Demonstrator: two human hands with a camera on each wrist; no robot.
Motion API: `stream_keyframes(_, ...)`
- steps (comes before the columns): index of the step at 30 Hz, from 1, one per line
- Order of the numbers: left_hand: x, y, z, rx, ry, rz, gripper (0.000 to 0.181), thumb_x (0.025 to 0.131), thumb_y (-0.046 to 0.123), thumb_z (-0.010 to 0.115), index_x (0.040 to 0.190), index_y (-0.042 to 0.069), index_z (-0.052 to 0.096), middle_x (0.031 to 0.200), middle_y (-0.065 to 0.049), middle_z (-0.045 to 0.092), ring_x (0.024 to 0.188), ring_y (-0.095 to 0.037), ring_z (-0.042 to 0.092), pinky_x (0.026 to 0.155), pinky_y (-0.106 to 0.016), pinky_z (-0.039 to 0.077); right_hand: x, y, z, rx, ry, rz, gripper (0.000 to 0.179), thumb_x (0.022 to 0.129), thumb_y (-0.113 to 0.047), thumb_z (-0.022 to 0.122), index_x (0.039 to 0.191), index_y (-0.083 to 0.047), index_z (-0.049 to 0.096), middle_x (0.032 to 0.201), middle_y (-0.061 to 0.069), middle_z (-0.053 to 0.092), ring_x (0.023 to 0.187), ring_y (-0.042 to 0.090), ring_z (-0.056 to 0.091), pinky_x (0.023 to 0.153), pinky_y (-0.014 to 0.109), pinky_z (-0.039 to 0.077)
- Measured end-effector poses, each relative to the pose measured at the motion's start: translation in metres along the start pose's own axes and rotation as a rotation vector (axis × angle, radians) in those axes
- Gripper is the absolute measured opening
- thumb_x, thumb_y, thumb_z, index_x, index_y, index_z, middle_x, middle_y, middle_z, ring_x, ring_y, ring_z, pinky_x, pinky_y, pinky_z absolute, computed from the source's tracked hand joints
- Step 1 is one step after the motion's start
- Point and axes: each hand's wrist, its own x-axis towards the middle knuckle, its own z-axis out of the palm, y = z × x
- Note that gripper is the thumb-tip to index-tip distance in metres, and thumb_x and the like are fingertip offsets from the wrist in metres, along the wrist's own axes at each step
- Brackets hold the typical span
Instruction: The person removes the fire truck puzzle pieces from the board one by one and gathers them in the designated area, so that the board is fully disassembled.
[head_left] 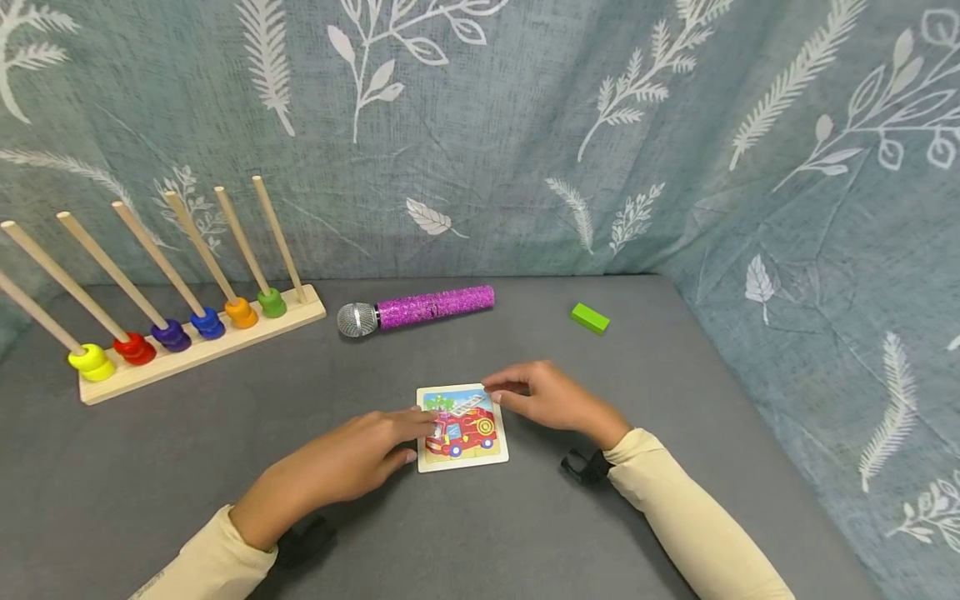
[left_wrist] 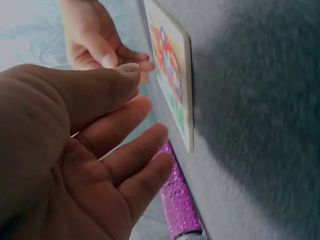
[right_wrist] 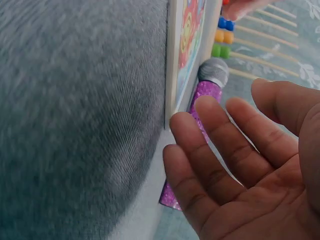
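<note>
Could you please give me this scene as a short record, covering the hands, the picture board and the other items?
Picture board: fire-engine picture, pale border
Left hand: fingers over board's left edge; contact unclear
Right hand: fingertips at far right corner; contact unclear
Microphone: purple, behind board, silver head leftward
Bead rack: far left, rightmost peg bare
Green block: right of microphone

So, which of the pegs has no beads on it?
The peg at the right end of the stand, beside the green beads; the others all carry some.
</note>
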Motion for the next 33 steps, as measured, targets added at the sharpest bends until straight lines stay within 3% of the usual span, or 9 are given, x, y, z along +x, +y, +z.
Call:
stream_keyframes(3,0.004,0.0,0.004,-0.011,0.013,0.024,0.029,0.089,0.0,0.068,0.118,0.003,0.067,0.12,-0.008,0.066,0.11,-0.023,0.062,0.089,-0.044,0.051,0.003,0.0,0.002,0.012,-0.012,-0.017,0.026,0.097,-0.013,0.061,0.119,-0.002,0.069,0.112,0.004,0.07,0.099,0.01,0.064,0.083,0.027,0.052)
stream_keyframes(7,0.005,0.001,0.01,-0.026,0.022,0.031,0.022,0.088,0.002,0.069,0.11,0.005,0.068,0.107,-0.002,0.068,0.095,-0.013,0.064,0.081,-0.038,0.053,0.008,0.0,0.004,0.017,-0.023,-0.024,0.029,0.098,-0.014,0.06,0.123,-0.001,0.066,0.112,0.005,0.07,0.1,0.011,0.064,0.084,0.027,0.052)
stream_keyframes(11,0.008,0.001,0.013,-0.037,0.033,0.04,0.024,0.086,0.0,0.07,0.109,0.005,0.069,0.11,-0.004,0.068,0.103,-0.018,0.063,0.088,-0.04,0.052,0.013,-0.002,0.004,-0.002,-0.031,-0.03,0.029,0.097,-0.013,0.061,0.122,0.0,0.066,0.113,0.005,0.07,0.103,0.012,0.064,0.087,0.03,0.051)
stream_keyframes(19,0.015,0.002,0.017,0.007,-0.028,0.052,0.034,0.086,0.001,0.071,0.12,0.001,0.068,0.129,-0.013,0.061,0.126,-0.033,0.051,0.098,-0.049,0.045,0.02,-0.001,0.006,-0.073,-0.075,-0.05,0.028,0.095,-0.009,0.061,0.122,-0.002,0.067,0.114,0.007,0.068,0.103,0.015,0.062,0.087,0.032,0.05)
stream_keyframes(28,0.018,0.0,0.021,0.016,-0.018,0.054,0.036,0.085,-0.002,0.071,0.121,0.0,0.068,0.129,-0.013,0.061,0.124,-0.03,0.053,0.096,-0.048,0.046,0.024,-0.003,0.007,-0.088,-0.103,-0.054,0.027,0.096,-0.009,0.059,0.12,-0.001,0.068,0.115,0.008,0.068,0.106,0.016,0.061,0.089,0.032,0.05)
stream_keyframes(33,0.018,-0.002,0.021,0.023,-0.012,0.076,0.034,0.085,-0.002,0.071,0.119,0.001,0.069,0.13,-0.012,0.061,0.123,-0.028,0.055,0.094,-0.046,0.048,0.029,-0.006,0.006,-0.108,-0.124,-0.059,0.026,0.096,-0.008,0.059,0.12,-0.001,0.068,0.112,0.008,0.069,0.094,0.011,0.06,0.079,0.027,0.049)
